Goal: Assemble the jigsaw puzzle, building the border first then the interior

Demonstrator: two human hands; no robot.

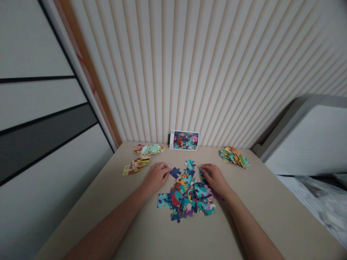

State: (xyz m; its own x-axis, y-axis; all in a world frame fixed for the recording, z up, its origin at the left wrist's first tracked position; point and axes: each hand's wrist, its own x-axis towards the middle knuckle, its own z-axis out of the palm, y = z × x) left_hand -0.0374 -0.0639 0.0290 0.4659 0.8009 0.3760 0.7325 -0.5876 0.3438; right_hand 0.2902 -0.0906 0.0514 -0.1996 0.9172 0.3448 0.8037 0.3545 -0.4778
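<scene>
A heap of colourful jigsaw puzzle pieces (187, 196) lies on the table between my hands. My left hand (157, 176) is left of the heap, its fingertips closed on the edge of a dark blue puzzle piece (175, 173). At the heap's right side, my right hand (214, 177) has its curled fingers on a teal and dark puzzle piece (200, 172), which they partly cover. Just beyond the heap lies a light teal puzzle piece (190, 164). Behind it a picture card (185, 140) with a dark, colourful scene stands upright.
More puzzle pieces are piled at the table's back left (148, 149), with brown and green ones (137, 165) nearer. Another pile (234, 157) sits at the back right. A pleated cream screen (176, 72) rises behind the table (130, 231). A white padded panel (311, 141) stands at right.
</scene>
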